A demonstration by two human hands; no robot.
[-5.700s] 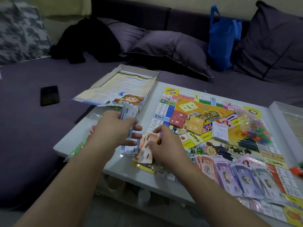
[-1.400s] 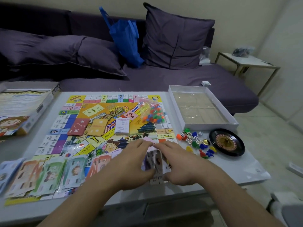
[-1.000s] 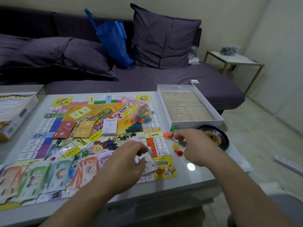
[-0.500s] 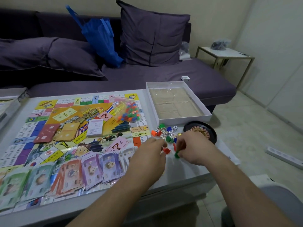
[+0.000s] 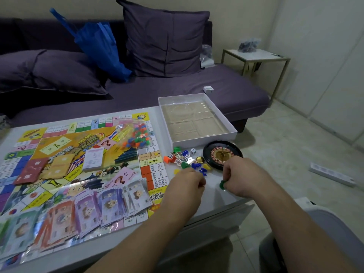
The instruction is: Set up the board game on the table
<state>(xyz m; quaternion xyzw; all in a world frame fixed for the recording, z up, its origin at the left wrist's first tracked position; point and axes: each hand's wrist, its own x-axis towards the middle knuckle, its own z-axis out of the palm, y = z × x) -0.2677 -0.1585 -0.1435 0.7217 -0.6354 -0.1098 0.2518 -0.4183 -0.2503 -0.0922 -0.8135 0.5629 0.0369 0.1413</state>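
Head view: my right hand (image 5: 243,179) pinches a green pawn (image 5: 222,185) just in front of the roulette wheel (image 5: 222,154); my left hand (image 5: 186,184) curls beside it, contents hidden. These light, hard, slick little tokens (image 5: 185,159) probably want a fingertip pinch at the waist.

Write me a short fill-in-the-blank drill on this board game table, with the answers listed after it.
1. The right hand pinches a small ____ pawn.
2. The roulette wheel sits just in front of the open white ____.
3. The clear bag of coloured pieces lies on the ____.
4. The white die lies between the wheel and a ____ piece.

Missing words: green; box; board; blue
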